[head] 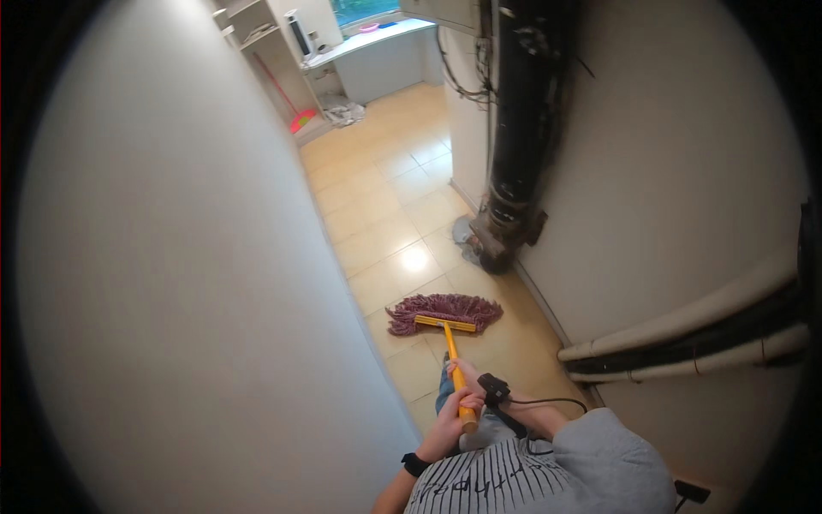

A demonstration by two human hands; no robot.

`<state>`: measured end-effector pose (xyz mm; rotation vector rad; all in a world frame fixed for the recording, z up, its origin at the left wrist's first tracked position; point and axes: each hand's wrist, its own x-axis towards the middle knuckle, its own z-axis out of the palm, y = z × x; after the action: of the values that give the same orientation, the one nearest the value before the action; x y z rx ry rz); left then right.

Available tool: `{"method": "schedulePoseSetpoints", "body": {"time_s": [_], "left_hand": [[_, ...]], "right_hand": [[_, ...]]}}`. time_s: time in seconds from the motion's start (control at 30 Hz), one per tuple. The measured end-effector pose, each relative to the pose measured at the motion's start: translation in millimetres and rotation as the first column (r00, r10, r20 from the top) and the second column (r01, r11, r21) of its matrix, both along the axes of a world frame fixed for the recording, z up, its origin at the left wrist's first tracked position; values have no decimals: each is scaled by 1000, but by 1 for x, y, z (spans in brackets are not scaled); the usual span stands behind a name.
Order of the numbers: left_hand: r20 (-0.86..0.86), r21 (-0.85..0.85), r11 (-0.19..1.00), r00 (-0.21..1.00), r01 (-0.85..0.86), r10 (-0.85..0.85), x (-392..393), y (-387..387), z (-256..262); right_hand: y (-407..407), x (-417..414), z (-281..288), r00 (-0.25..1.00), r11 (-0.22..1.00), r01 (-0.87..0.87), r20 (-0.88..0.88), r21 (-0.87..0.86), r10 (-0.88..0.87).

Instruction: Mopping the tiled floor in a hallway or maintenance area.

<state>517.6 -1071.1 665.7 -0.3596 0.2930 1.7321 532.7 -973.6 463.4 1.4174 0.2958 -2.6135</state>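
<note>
My left hand [453, 413] is wrapped around the yellow handle [469, 421] of a string mop, close to its top end. Farther down the same handle grips my right hand [469, 376], with a black device strapped at its wrist. The mop head [443, 310], made of purple-red strands, lies spread on the tiled floor ahead of my feet. A yellow bar [445, 323] clamps the strands where the handle joins. My legs are partly hidden behind my arms and the handle.
A pale wall [212, 289] bounds the passage at left. On the right stand a thick black pipe [530, 96] and low pale pipes [693, 360]. A grey bag [467, 238] sits at the black pipe's foot. Farther off are a pink broom [302, 120] and a plastic bag [343, 110].
</note>
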Motion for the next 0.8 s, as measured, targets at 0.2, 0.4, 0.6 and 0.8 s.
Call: {"method": "schedulePoseSetpoints", "body": {"time_s": [0.2, 0.4, 0.6, 0.8], "left_hand": [[-60, -277, 932, 964, 233, -258, 86, 3, 32], [255, -380, 767, 856, 517, -450, 144, 72, 7], [375, -368, 581, 688, 726, -621, 174, 138, 10], [324, -94, 705, 692, 703, -646, 158, 131, -9]], "right_hand": [[-7, 117, 46, 995, 983, 47, 83, 178, -63], [41, 208, -2, 934, 948, 234, 223, 214, -281], [86, 249, -34, 606, 628, 753, 163, 197, -778], [96, 237, -45, 636, 649, 741, 128, 175, -761]]}}
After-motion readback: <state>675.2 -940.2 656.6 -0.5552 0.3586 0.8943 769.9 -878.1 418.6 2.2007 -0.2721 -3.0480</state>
